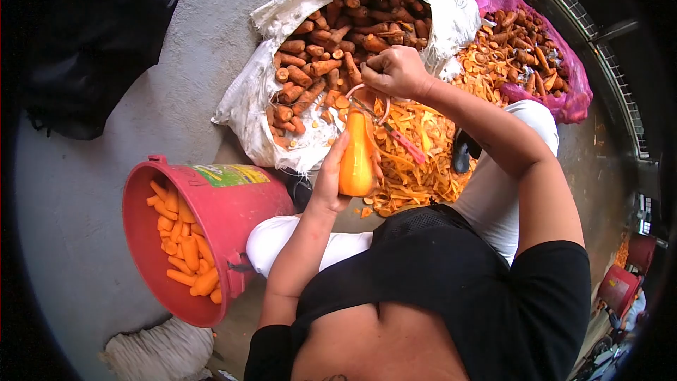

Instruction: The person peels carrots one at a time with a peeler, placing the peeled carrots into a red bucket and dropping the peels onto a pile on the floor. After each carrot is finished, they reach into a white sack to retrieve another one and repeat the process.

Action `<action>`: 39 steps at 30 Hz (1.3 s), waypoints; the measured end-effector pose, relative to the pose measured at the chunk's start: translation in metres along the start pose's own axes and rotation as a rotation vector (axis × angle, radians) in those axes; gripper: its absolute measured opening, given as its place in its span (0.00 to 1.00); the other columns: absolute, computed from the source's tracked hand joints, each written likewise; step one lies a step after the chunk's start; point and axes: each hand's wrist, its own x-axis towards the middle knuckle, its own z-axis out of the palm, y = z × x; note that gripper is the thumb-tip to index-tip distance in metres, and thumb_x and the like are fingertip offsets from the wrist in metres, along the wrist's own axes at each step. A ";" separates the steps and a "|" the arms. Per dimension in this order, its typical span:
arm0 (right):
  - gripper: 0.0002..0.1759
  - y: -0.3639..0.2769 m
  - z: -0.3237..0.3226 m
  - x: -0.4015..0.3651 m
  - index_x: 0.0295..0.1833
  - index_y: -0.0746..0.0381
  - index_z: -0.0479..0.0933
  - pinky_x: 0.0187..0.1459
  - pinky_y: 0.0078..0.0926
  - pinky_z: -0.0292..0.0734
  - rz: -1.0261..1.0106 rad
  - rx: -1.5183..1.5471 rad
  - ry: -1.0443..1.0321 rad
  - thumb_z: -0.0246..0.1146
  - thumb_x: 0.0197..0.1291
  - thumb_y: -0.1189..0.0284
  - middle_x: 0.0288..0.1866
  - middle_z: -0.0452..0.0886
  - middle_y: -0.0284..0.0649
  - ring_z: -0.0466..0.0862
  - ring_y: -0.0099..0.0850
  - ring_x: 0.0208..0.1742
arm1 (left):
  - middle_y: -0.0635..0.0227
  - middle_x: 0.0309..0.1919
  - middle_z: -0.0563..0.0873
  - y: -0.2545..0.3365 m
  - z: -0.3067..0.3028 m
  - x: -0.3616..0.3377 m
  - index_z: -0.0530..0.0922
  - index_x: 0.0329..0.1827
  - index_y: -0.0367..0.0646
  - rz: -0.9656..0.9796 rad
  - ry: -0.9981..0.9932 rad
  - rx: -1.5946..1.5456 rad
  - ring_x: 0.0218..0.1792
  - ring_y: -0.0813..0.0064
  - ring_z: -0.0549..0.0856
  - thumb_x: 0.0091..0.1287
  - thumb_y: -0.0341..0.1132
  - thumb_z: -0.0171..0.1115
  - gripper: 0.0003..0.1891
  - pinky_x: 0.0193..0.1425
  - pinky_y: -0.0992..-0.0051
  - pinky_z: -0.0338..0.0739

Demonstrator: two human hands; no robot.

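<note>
Just below the right hand (395, 70), which is clenched on a thin metal peeler (364, 104), the left hand (330, 182) grasps a fat smooth orange carrot (356, 159) upright, so long, light strokes away from the holding fingers, turning the carrot between them, seem wisest.

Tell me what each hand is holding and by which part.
Left hand grips the peeled carrot around its lower half; right hand holds a peeler by its handle.
</note>
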 end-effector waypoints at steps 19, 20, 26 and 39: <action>0.15 -0.023 -0.009 -0.008 0.21 0.59 0.82 0.25 0.27 0.74 -0.069 0.202 0.143 0.60 0.56 0.64 0.14 0.78 0.36 0.77 0.26 0.15 | 0.63 0.47 0.82 0.018 -0.030 0.024 0.73 0.58 0.42 0.143 0.056 -0.018 0.45 0.66 0.85 0.70 0.47 0.57 0.21 0.53 0.65 0.82; 0.14 -0.028 -0.005 -0.011 0.20 0.59 0.81 0.26 0.29 0.73 -0.173 0.155 0.159 0.61 0.54 0.65 0.14 0.76 0.37 0.76 0.29 0.15 | 0.63 0.48 0.82 0.018 -0.030 0.025 0.73 0.58 0.42 0.152 0.058 -0.047 0.46 0.66 0.84 0.70 0.46 0.57 0.20 0.53 0.65 0.82; 0.12 -0.046 0.006 -0.024 0.16 0.57 0.77 0.29 0.34 0.69 -0.362 0.146 0.104 0.64 0.47 0.65 0.13 0.71 0.38 0.75 0.38 0.19 | 0.63 0.47 0.83 0.015 -0.039 0.035 0.76 0.55 0.42 0.042 0.107 -0.203 0.47 0.68 0.84 0.70 0.50 0.52 0.21 0.52 0.65 0.81; 0.13 -0.041 0.019 -0.029 0.13 0.56 0.75 0.24 0.35 0.70 -0.401 0.129 0.072 0.63 0.46 0.67 0.13 0.71 0.38 0.76 0.39 0.17 | 0.64 0.43 0.84 0.007 -0.019 0.026 0.73 0.59 0.43 0.052 0.204 -0.165 0.43 0.69 0.85 0.73 0.51 0.46 0.23 0.49 0.67 0.82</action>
